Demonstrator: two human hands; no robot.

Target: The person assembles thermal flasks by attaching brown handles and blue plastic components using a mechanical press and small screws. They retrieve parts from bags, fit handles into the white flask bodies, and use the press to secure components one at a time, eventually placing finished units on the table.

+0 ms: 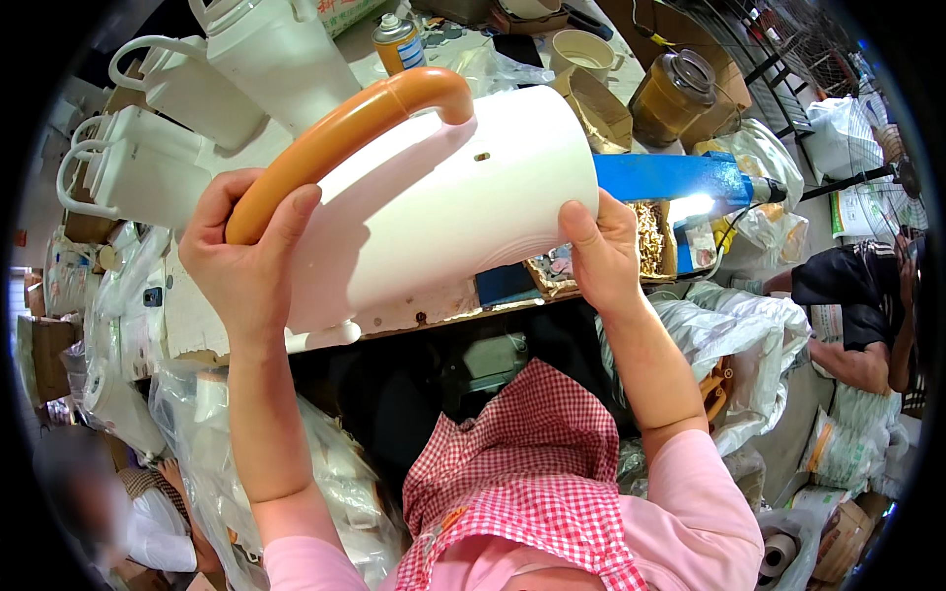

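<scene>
Above the red-checked apron (522, 443), both hands hold a large white jug body (443, 217) tilted on its side over the front edge of the workbench (197, 315). The left hand (241, 246) is closed around the lower end of an orange handle (345, 133), thumb laid across it; the right hand (606, 246) grips the body's other end, thumb on the outer wall, fingers mostly hidden behind. As far as can be judged, the handle is fitted partway at least: its curved upper end meets the wall, but whether it is fastened cannot be told, and the left hand hides the lower join. A small slot (482, 157) near that upper end has nothing in it. Just beyond lie small brass-coloured pieces (648, 236) and a blue machine arm (665, 179). Farther back stand white pitchers (281, 69) with white handles, a spray can (398, 44) and a lidded brown jar (672, 96).
</scene>
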